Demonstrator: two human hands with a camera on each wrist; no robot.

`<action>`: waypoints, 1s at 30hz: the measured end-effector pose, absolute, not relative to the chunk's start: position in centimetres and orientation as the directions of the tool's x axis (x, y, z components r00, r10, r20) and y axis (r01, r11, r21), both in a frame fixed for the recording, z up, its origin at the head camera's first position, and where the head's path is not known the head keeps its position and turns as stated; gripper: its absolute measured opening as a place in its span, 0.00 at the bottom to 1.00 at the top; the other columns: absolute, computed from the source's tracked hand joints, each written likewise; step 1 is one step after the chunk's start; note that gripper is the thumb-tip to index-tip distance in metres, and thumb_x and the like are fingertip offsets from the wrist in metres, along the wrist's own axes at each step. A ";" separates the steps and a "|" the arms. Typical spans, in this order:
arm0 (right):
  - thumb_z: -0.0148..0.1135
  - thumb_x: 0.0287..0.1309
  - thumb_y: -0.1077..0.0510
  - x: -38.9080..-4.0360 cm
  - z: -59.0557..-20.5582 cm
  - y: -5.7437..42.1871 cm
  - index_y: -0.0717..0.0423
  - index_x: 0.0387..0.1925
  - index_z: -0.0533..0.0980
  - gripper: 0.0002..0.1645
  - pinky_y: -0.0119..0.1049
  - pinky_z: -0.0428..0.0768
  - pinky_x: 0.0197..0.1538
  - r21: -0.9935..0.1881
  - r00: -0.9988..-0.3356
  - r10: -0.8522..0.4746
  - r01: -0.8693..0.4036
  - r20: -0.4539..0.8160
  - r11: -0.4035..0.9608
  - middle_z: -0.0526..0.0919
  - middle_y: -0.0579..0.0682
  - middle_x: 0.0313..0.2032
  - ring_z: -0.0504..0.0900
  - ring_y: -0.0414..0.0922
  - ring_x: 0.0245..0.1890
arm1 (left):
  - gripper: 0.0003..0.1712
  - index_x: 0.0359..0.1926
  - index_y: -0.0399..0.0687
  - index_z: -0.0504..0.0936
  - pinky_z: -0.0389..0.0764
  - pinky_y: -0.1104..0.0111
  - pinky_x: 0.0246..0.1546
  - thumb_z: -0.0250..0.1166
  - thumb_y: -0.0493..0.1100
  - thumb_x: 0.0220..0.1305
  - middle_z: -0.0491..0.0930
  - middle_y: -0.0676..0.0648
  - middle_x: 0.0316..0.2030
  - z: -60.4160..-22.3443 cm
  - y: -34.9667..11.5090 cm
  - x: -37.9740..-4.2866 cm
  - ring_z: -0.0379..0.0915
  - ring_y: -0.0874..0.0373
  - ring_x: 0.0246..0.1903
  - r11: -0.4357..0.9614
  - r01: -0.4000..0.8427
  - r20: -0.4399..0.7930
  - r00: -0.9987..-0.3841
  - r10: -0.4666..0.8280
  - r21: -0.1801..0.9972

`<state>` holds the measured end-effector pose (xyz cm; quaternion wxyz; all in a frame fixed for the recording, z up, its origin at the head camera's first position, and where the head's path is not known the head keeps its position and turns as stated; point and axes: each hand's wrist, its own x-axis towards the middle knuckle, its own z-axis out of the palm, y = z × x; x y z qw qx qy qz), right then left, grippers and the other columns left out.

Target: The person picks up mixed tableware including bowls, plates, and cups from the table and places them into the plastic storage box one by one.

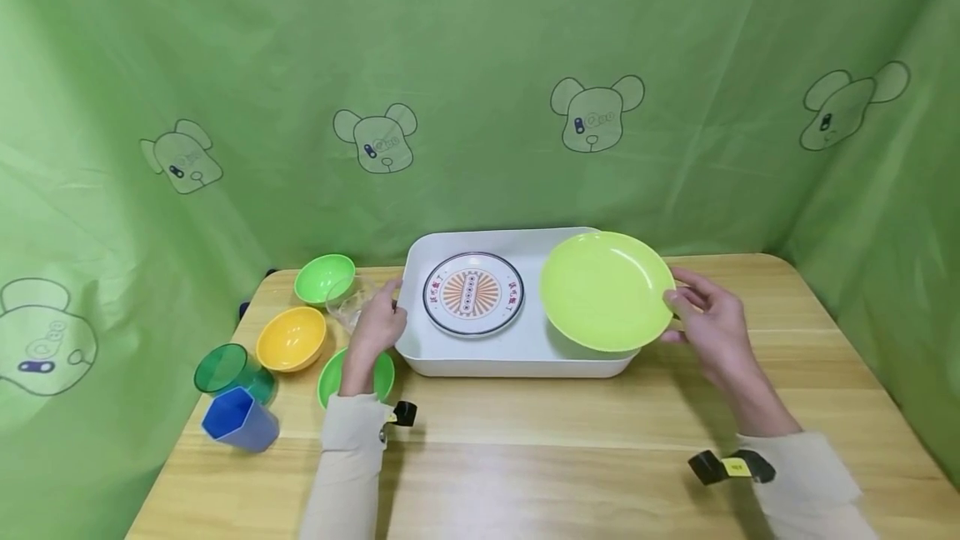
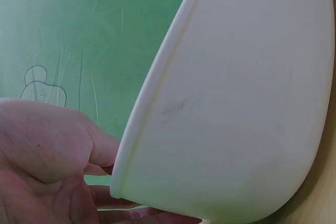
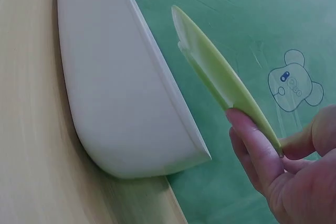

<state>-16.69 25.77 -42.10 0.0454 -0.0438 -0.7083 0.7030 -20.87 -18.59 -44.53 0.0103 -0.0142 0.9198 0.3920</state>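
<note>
My right hand (image 1: 712, 319) pinches a lime-green plate (image 1: 607, 290) by its right edge, thumb on top and fingers underneath. The plate is held over the right part of a white rectangular basin (image 1: 517, 367); the right wrist view shows it tilted above the rim. Inside the basin, on the left, lies a white plate (image 1: 472, 294) with a dark rim, an orange sunburst and red lettering. At the basin's left end, my left hand (image 1: 381, 319) grips the rim, its thumb on the rim side and fingers against the outer wall in the left wrist view.
Left of the basin stand a clear cup (image 1: 345, 302), a green bowl (image 1: 324, 277), an orange bowl (image 1: 292, 340) and another green bowl (image 1: 382, 377), partly under my left wrist. A green cup (image 1: 236, 373) and blue cup (image 1: 243, 422) stand near the wooden table's left edge. Green curtain (image 1: 480, 65) surrounds the table.
</note>
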 end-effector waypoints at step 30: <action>0.51 0.75 0.66 -18.0 -41.9 20.5 0.62 0.79 0.53 0.36 0.34 0.88 0.42 -0.986 -0.992 0.017 0.119 -0.122 -0.120 0.73 0.53 0.51 0.83 0.38 0.41 | 0.38 0.76 0.38 0.62 0.84 0.47 0.51 0.51 0.27 0.64 0.80 0.27 0.54 -44.2 -18.2 -20.4 0.80 0.35 0.51 0.707 -0.019 -0.019 -1.000 -0.007 0.707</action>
